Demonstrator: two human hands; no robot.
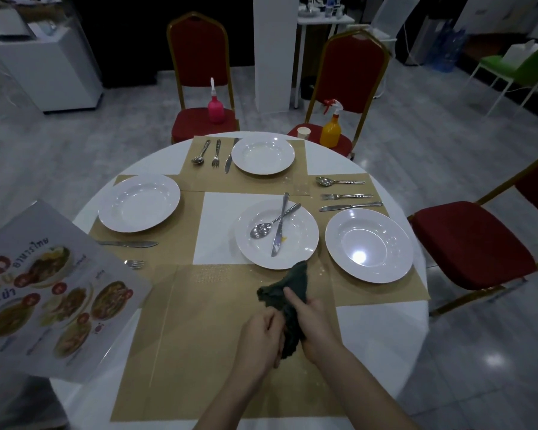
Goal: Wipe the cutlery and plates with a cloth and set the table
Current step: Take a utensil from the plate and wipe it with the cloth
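So, from the head camera: both hands are bunched up around a dark cloth (288, 308) over the near placemat (199, 352). The left hand (261, 335) has its fingers curled into the lower end and the right hand (312, 325) wraps the middle, thumb on top. Whether cutlery is tucked inside the folds, I can't tell.

The cloth looks soft and floppy, like terry or microfiber. It should be light and grippy, so you can grab it anywhere.

Just past the cloth sits a white plate (277, 234) with a spoon (269, 223) and a knife (280, 226) crossed in it. There's a small yellowish speck near the knife tip, so I'd guess it needs a wipe. The plate is glossy, probably ceramic or melamine. It's likely slick and chippable, so I'd hold it by the wide rim. The cutlery is thin shiny steel and probably slippery, so pinch it by the patterned handles through the cloth.

Three other plates sit on woven tan mats around the round white desk (382, 321), and a laminated menu (44, 290) lies at the left.
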